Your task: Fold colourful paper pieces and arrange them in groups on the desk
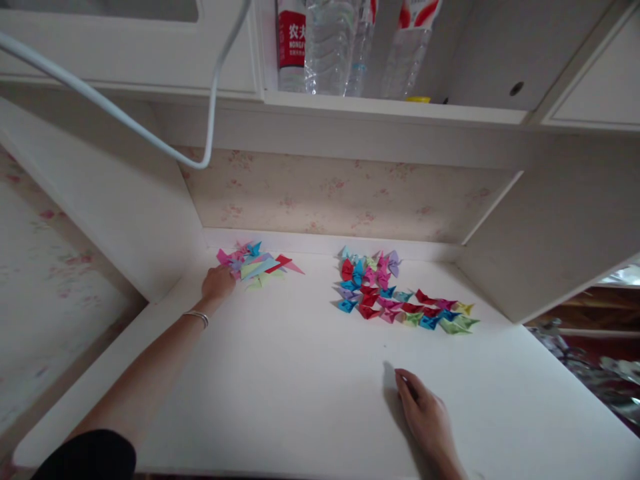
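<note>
My left hand [219,283] reaches to the back left of the white desk [300,373]. Its fingers are drawn together at the edge of a loose pile of folded paper pieces [260,268], in pink, blue, red and pale green. What they pinch, if anything, is hidden. At the front right, my right hand [423,407] hovers or rests over the desk with curled fingers, and no object shows in it. Beyond it lie rows of small origami figures [385,302], crane-like, in red, blue, pink, purple and green.
Above the desk, a shelf [400,110] holds several clear plastic bottles [330,50] and a red-labelled one [292,40]. A white cable [150,137] hangs at the upper left. Upright panels [550,220] stand at both sides, with a floral-papered wall [325,193] behind.
</note>
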`<state>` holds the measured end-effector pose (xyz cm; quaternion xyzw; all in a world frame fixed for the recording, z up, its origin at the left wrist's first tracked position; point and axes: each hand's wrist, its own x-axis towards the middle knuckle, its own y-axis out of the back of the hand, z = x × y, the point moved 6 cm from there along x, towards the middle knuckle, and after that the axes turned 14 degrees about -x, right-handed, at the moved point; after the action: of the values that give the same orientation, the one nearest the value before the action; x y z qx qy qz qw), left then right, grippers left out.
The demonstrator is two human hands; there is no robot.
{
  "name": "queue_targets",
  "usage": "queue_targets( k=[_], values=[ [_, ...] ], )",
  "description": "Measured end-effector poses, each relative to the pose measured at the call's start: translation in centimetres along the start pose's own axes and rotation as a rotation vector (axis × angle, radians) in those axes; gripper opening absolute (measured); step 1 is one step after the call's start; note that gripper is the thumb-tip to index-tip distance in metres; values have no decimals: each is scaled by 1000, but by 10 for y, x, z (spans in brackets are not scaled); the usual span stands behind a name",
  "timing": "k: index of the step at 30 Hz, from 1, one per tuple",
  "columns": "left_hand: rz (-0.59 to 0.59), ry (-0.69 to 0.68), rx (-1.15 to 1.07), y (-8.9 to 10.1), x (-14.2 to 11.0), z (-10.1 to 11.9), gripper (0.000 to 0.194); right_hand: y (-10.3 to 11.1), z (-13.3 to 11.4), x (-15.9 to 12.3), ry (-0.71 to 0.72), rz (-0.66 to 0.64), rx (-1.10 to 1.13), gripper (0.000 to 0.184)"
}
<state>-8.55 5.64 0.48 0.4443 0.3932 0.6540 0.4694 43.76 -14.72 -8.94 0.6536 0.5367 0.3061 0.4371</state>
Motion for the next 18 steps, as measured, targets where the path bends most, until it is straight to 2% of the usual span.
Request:
queue_targets(
  k=[3,6,9,13,18],
  values=[
    [61,-60,-2,4,-8,14,34,-1,2,1,-6,-2,-9,52],
    [134,-180,-77,6,-26,37,33,-4,3,2,0,-13,-25,53],
    [217,-335,-212,6,-55,65,30,-7,2,2,21,-21,-59,52],
    [294,-469,-341,3,-97,101,28,-10,-2,0,43,-19,-91,50],
    [283,-579,-488,-4,-145,142,26,-8,-5,-1,40,-12,-81,48]
  ],
)
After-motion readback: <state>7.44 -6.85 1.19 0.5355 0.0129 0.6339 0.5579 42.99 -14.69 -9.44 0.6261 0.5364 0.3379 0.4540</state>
